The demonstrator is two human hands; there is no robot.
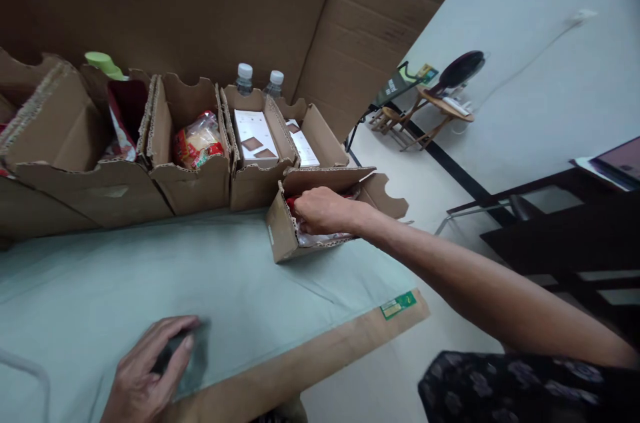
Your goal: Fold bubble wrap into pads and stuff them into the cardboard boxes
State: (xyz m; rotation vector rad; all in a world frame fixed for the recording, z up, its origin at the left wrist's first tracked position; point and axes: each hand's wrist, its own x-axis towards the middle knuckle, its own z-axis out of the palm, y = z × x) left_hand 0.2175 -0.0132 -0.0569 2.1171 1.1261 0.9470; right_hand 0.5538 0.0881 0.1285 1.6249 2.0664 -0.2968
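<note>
My right hand (pixel 323 211) reaches into a small cardboard box (pixel 285 236) at the right end of the table. Its fingers are curled down among red and clear plastic packaging (pixel 320 236); what they grip is hidden. Low on the left, my left hand (pixel 153 366) is over the pale green cloth (pixel 165 270), blurred by motion. Its thumb and fingers are apart, with a dark patch between them that looks like shadow.
Behind, a row of cardboard bins holds a red-and-clear food packet (pixel 200 140), white boxes (pixel 255 134) and a dark red pouch (pixel 125 110). Two capped bottles (pixel 245 76) stand behind them, before a tall cardboard panel (pixel 200 10). The table's wooden edge (pixel 320 356) runs along the front.
</note>
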